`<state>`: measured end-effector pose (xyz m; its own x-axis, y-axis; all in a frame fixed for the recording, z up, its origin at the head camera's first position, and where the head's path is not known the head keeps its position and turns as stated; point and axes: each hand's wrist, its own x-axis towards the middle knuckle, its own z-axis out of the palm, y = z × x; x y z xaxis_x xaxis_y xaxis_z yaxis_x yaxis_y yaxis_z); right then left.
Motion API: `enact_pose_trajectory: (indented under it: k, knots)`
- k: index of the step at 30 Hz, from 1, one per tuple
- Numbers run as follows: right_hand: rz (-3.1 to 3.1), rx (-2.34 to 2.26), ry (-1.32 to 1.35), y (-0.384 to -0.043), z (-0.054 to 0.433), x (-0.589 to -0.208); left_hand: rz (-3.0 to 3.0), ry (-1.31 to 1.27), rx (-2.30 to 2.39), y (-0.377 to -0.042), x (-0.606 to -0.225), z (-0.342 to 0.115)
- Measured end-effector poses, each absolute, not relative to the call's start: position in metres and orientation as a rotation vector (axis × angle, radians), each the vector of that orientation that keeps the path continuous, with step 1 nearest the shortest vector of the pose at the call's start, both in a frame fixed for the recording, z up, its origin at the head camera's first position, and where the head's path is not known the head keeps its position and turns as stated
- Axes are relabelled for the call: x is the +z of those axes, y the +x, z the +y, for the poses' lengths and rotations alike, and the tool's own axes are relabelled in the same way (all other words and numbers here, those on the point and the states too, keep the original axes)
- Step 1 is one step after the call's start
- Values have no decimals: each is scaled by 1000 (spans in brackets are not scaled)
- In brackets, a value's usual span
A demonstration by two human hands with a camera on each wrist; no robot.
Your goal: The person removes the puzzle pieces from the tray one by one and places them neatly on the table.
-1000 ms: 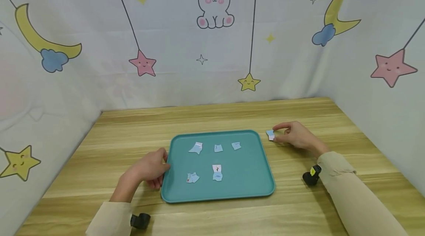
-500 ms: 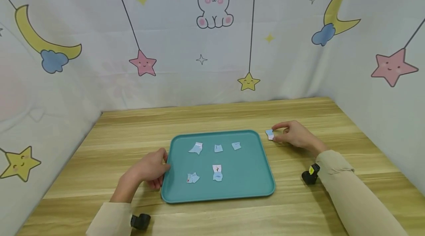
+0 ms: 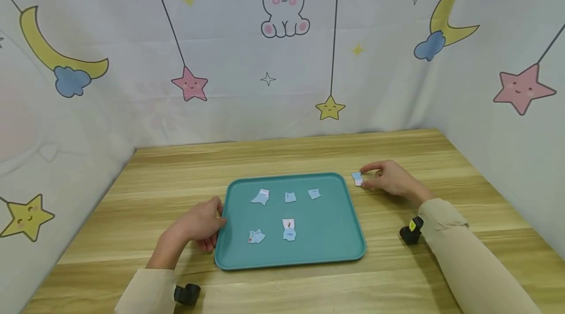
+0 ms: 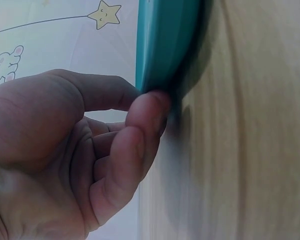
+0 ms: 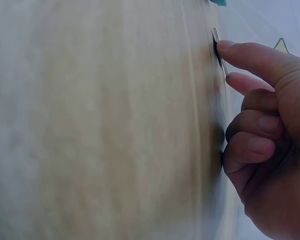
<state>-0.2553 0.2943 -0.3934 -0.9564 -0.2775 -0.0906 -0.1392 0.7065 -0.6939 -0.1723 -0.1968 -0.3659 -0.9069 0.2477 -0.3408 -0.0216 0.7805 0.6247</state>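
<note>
A teal tray (image 3: 324,235) lies on the table. My left hand (image 3: 200,223) grips its left rim; in the left wrist view the thumb and curled fingers (image 4: 127,155) meet at the tray's edge (image 4: 162,45). To the right of the tray, my right hand (image 3: 393,180) holds a small blue-and-white torn paper piece (image 3: 356,178) between thumb and index finger. In the right wrist view that piece (image 5: 215,36) shows edge-on at the thumb, close to the tabletop, and the other fingers (image 5: 255,135) are curled in. Whether it touches the table I cannot tell.
Several torn picture pieces lie apart on the tray, among them a pale blue piece (image 3: 314,194) near the far right corner and a white-and-blue one (image 3: 289,230) near the middle. A patterned white cloth (image 3: 243,117) stands behind the wooden table (image 3: 287,292).
My right hand and the paper piece have shifted slightly left, towards the tray. The left hand, the tray and the pieces on it have stayed in place.
</note>
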Motion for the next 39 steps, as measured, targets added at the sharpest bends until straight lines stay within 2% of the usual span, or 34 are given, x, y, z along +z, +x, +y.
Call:
enact_pose_trajectory:
  k: [39]
  knots:
    - [2715,-1237,-299,-237,291,-383,2566,173,899,-173,-365,-197]
